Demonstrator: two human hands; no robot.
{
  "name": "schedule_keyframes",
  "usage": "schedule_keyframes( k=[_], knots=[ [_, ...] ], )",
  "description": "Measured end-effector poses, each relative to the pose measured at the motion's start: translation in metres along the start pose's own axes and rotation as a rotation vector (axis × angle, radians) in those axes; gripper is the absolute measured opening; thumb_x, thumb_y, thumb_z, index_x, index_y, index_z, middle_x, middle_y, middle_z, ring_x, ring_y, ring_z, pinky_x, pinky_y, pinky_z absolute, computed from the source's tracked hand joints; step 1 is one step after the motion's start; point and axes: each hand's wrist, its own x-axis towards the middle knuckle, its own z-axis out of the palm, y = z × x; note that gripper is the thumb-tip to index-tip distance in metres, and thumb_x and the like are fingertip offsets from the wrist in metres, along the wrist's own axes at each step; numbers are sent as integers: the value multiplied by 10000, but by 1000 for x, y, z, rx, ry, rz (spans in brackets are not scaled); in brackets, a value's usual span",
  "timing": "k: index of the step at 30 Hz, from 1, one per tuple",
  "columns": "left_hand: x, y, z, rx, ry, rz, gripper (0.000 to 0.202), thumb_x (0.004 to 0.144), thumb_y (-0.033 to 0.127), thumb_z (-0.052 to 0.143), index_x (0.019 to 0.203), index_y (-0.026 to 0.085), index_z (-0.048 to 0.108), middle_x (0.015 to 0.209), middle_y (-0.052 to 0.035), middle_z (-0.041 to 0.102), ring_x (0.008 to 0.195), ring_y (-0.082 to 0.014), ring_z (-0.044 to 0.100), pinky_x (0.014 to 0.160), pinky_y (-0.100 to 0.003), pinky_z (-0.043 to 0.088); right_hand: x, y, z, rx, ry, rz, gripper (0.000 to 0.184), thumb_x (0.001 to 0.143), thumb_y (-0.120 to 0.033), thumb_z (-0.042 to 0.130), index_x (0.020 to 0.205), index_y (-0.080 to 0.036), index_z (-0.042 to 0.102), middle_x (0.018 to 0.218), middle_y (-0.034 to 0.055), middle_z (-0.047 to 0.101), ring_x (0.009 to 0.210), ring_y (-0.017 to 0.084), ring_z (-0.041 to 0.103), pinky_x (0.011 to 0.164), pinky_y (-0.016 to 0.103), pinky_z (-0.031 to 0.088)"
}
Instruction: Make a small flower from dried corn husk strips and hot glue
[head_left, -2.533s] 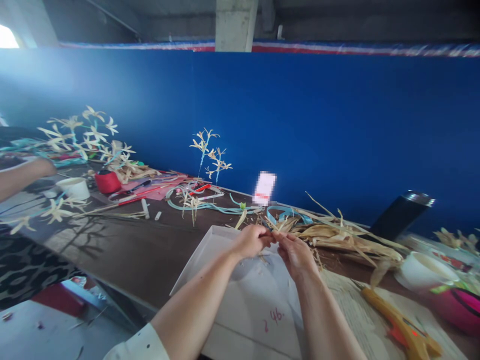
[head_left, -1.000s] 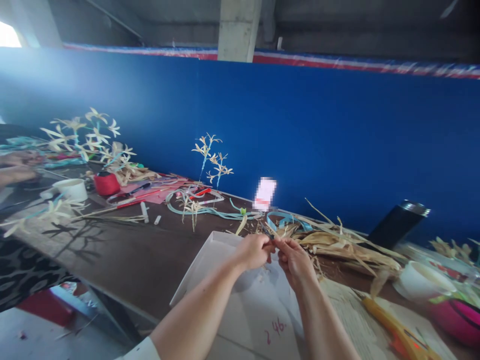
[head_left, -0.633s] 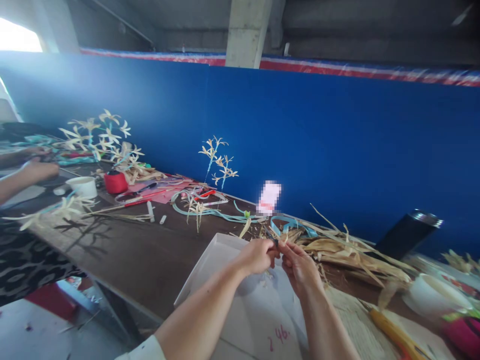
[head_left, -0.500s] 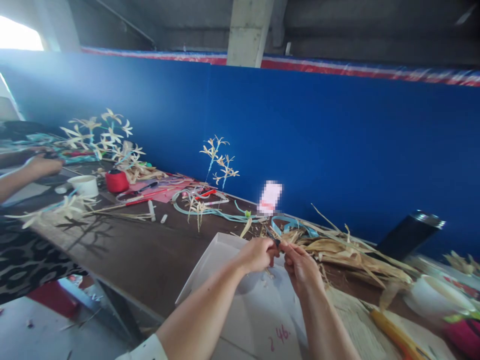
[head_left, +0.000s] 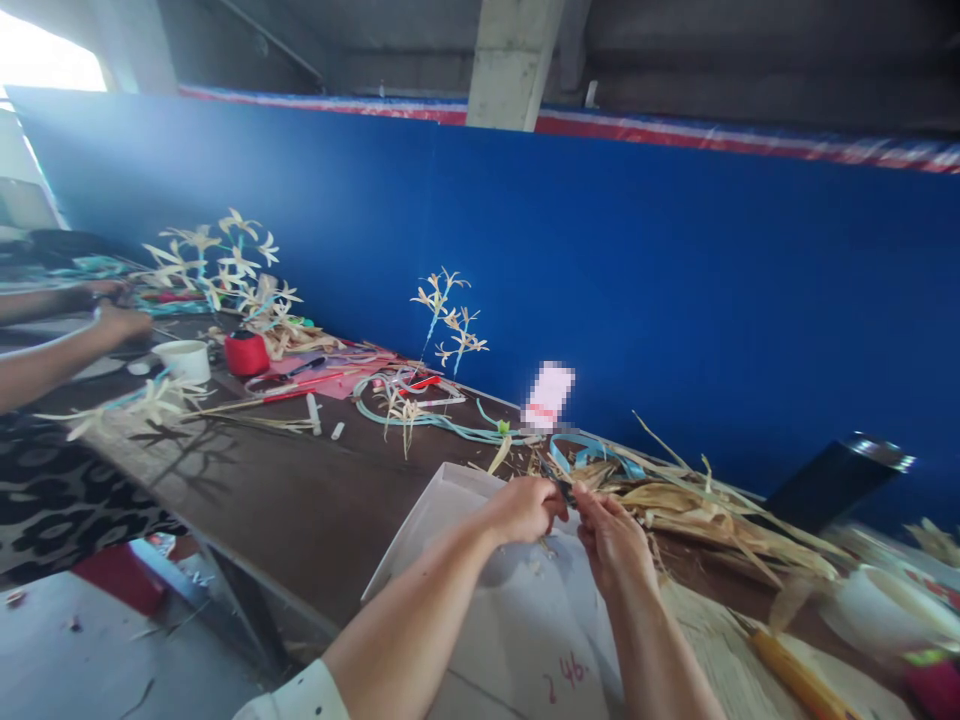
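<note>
My left hand (head_left: 523, 510) is closed, its fingers curled over a white shallow box lid (head_left: 491, 625). A small dark tool (head_left: 566, 491) shows at its fingertips; its full shape is hidden. My right hand (head_left: 616, 545) is pinched closed just beside it, with thumb and forefinger meeting the dark piece. Whatever else lies between those fingers is too small to make out. Beneath both hands, small pale scraps (head_left: 535, 567) lie on the lid, which bears purple handwriting. Dried husk strips (head_left: 697, 515) spread just beyond my right hand.
Blue ribbon (head_left: 600, 448), husk-flower stems (head_left: 454, 335), a red thread spool (head_left: 246, 353) and a white cup (head_left: 184, 361) stand or lie along the table. At right are a dark flask (head_left: 832, 485), a tape roll (head_left: 892, 605) and a yellow-handled tool (head_left: 799, 672). Another person's hands (head_left: 120, 320) work at left.
The whole view has shifted slightly, so things appear a little farther right. My hands stay close together over the lid, around the same dark piece.
</note>
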Motion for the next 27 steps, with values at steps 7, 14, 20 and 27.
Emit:
schedule_keyframes(
  k=[7, 14, 20, 27],
  knots=[
    [0, 0, -2, 30, 8, -26, 266, 781, 244, 416, 827, 154, 662, 662, -22, 640, 615, -121, 559, 585, -211, 395, -1, -7, 0, 30, -21, 59, 392, 534, -402, 820, 812, -155, 695, 759, 23, 655, 465, 36, 440, 359, 144, 307],
    [3, -6, -2, 17, 32, -41, 244, 751, 210, 428, 800, 161, 662, 659, -20, 644, 597, -122, 562, 565, -213, 390, -2, -9, -4, 133, -171, 116, 397, 640, -382, 766, 985, -200, 690, 1016, 63, 667, 607, 80, 570, 411, 130, 413],
    [2, -2, -5, -8, 2, -28, 272, 775, 240, 416, 816, 140, 665, 662, -23, 641, 580, -108, 547, 555, -205, 383, -4, -13, -3, 113, -101, 70, 361, 560, -327, 815, 864, -159, 716, 974, 76, 673, 519, 40, 485, 351, 104, 335],
    [1, 2, -8, -26, -59, -32, 289, 783, 296, 429, 831, 133, 663, 643, -14, 616, 558, -98, 525, 535, -203, 371, -4, -16, 1, 99, 21, 5, 359, 471, -331, 844, 731, -124, 709, 833, 82, 673, 443, 15, 350, 297, 116, 205]
  ],
)
